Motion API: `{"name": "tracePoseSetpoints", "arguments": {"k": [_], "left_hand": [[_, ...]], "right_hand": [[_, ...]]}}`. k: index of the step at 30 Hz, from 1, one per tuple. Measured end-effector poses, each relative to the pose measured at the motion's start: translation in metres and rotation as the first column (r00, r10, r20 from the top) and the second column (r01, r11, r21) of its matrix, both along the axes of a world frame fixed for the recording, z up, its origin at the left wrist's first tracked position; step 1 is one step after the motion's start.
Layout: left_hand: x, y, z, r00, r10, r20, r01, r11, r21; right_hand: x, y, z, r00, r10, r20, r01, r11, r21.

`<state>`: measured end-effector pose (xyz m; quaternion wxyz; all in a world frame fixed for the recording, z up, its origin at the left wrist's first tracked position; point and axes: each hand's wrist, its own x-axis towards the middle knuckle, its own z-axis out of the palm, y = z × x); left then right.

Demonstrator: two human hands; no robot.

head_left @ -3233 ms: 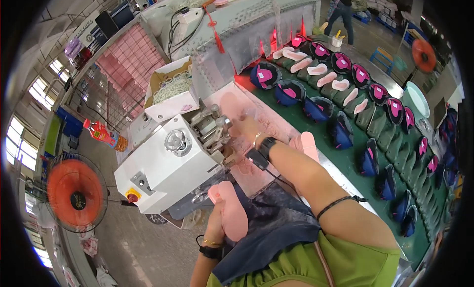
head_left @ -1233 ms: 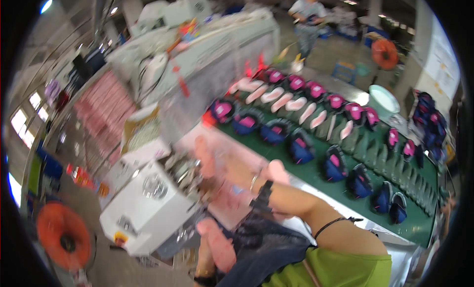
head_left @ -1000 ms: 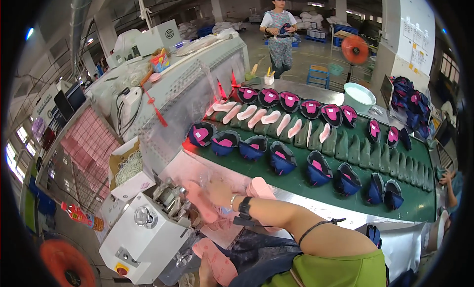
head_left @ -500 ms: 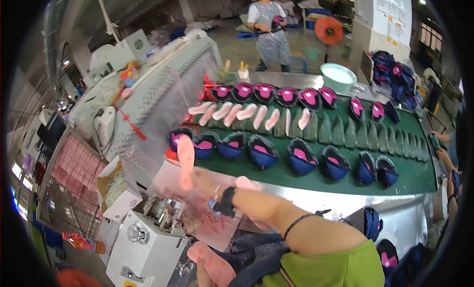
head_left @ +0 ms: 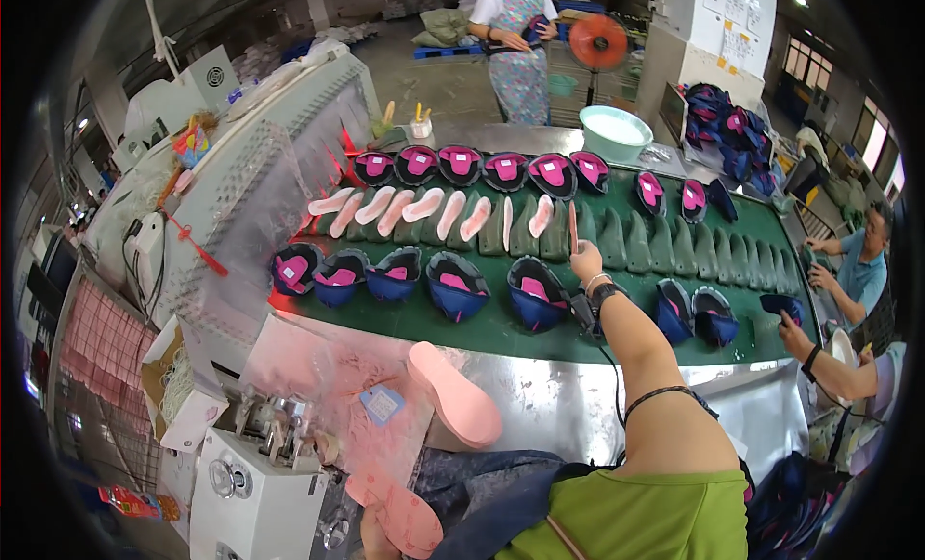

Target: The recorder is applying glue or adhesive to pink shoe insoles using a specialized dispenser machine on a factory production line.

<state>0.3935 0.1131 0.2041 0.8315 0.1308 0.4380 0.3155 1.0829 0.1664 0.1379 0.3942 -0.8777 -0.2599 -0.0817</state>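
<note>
My right hand reaches across the green work surface, its fingers closed on a pink insole turned edge-on beside the row of dark green shoe lasts. Several lasts further left carry pale pink insoles. In front of that arm stands a row of navy shoe uppers with pink linings. At the lower edge my left hand, partly cut off, grips another pink insole. A loose pink insole lies by the near metal edge, next to a blue tag.
A white machine with a knob stands at the lower left, a large grey housing behind it. Dark uppers with pink linings line the far side, near a pale basin. Co-workers work at the right.
My right hand has swung from beside the white machine, out over the green surface to the lasts, carrying an insole. My left hand still holds its insole. The whole view has shifted right.
</note>
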Motion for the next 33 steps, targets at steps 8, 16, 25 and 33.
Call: {"name": "tracePoseSetpoints", "arguments": {"k": [8, 16, 25, 33], "left_hand": [[-0.007, 0.009, -0.027, 0.988, -0.110, 0.111, 0.103, 0.992, 0.071], [0.005, 0.016, -0.011, 0.991, 0.078, 0.105, -0.108, 0.944, 0.313], [-0.013, -0.009, -0.036, 0.957, 0.173, 0.234, -0.180, 0.984, 0.006], [-0.008, -0.008, -0.029, 0.978, -0.038, 0.205, 0.019, 0.996, 0.093]], "right_hand": [[-0.209, 0.096, 0.049, 0.675, 0.699, -0.235, -0.553, 0.691, 0.466], [-0.496, 0.000, 0.061, 0.023, 0.899, -0.437, -0.988, 0.086, 0.127], [-0.519, -0.005, 0.022, 0.030, 0.910, -0.413, -0.941, 0.165, 0.296], [-0.507, -0.004, 0.031, 0.143, 0.845, -0.515, -0.869, 0.356, 0.343]]}}
